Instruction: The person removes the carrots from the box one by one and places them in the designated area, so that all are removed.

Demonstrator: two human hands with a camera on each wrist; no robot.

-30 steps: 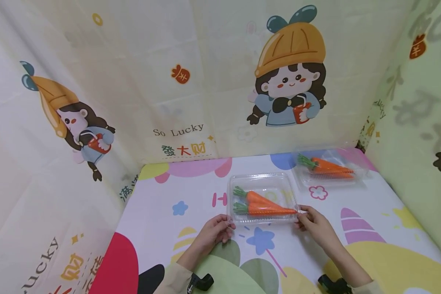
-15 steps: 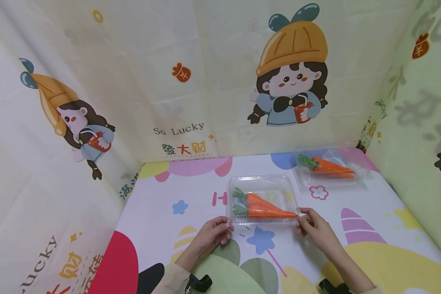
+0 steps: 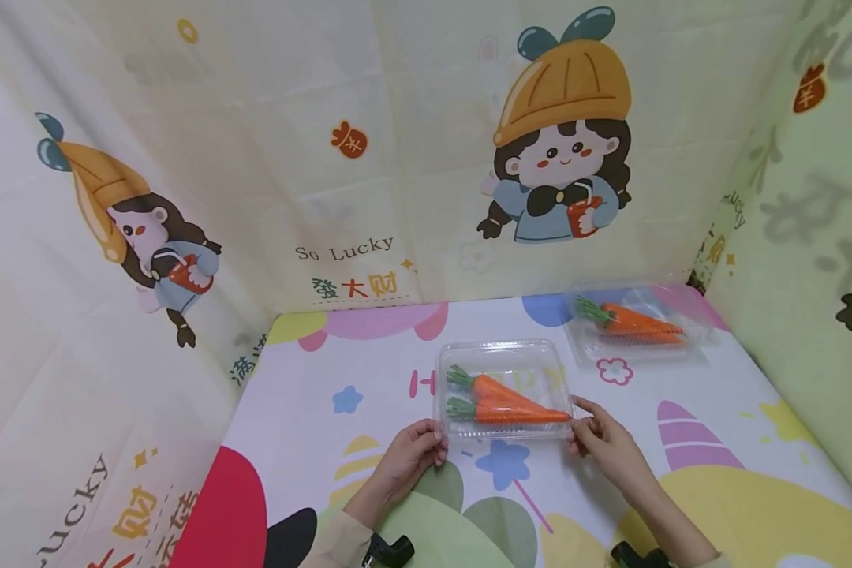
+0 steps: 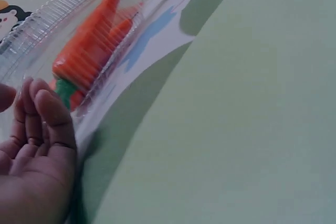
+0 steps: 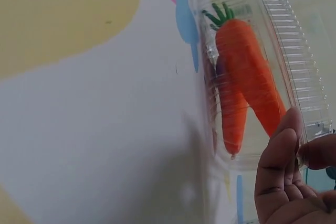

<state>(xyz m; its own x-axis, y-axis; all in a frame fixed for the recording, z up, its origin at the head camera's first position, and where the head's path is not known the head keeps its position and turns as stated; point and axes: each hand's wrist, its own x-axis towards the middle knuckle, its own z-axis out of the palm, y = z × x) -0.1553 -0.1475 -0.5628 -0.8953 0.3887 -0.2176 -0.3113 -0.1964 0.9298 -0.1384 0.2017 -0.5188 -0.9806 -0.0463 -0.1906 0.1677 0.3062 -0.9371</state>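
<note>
A clear plastic clamshell box (image 3: 504, 359) with ridged walls lies in the middle of the table in the head view, its lid down. Inside it are two orange carrots (image 3: 511, 401) with green tops pointing left. My left hand (image 3: 408, 457) pinches the box's near left corner between thumb and fingers. At the near right corner, my right hand (image 3: 607, 446) pinches the rim close to the carrot tips. The right wrist view shows thumb and fingertips meeting on the edge of the box (image 5: 294, 66). Through the ridged wall in the left wrist view, a carrot (image 4: 86, 51) shows.
A second clear box (image 3: 589, 347) holding carrots (image 3: 632, 323) stands at the back right, near the table's far edge. A printed cloth (image 3: 426, 197) hangs as walls behind and on both sides. The table cover (image 3: 511, 521) carries coloured shapes.
The held box has shifted slightly left and toward me, with both hands moving along on its near corners. The carrots in it and the box at the back look unchanged.
</note>
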